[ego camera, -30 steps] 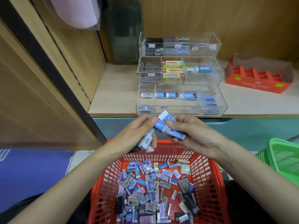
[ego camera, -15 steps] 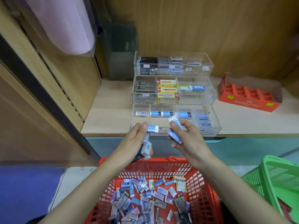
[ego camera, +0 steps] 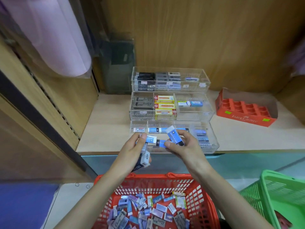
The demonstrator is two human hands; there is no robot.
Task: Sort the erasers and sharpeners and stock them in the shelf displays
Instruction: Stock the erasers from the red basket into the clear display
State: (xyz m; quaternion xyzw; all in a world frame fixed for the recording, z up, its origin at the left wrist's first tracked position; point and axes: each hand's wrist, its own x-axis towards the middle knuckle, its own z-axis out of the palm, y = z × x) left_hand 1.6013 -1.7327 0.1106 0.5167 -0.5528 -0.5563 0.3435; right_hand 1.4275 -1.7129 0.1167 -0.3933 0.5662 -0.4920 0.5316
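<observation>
Head view. Landmark: clear tiered display (ego camera: 203,80), standing on the wooden shelf (ego camera: 105,126). It has three stepped tiers, each split into compartments.
- Top tier: black and grey packs at left.
- Middle tier: dark packs at left, yellow-and-red boxes (ego camera: 164,105) at centre, two small boxes at right.
- Bottom tier: shelved blue erasers (ego camera: 156,130) in a row along the back; MONO-labelled erasers (ego camera: 202,139) in the right compartment.

Both hands are just in front of the display's bottom tier, over the shelf edge.

Left grip (ego camera: 137,151): fingers curled. Thumb and fingers pinch a blue-and-white eraser (ego camera: 151,139) at the top. A stack of white-and-black erasers (ego camera: 145,158) is clamped lower, against the palm. The count in the stack is not readable.

Right grip (ego camera: 183,146): fingers curled, pinching two erasers. A tilted blue eraser (ego camera: 173,135) sits between thumb and fingers. A level blue eraser (ego camera: 162,143) points toward the left grip. Cannot tell whether it touches the blue-and-white eraser.

Red basket (ego camera: 198,187): below and in front of the display, holding loose erasers (ego camera: 148,210) in a mixed heap.
Green basket (ego camera: 280,195): front right of the display.
Red Faber-Castell carton (ego camera: 244,116): on the shelf, right of the display, apart from it.
Dark translucent bin (ego camera: 118,63): behind the display's left corner.
</observation>
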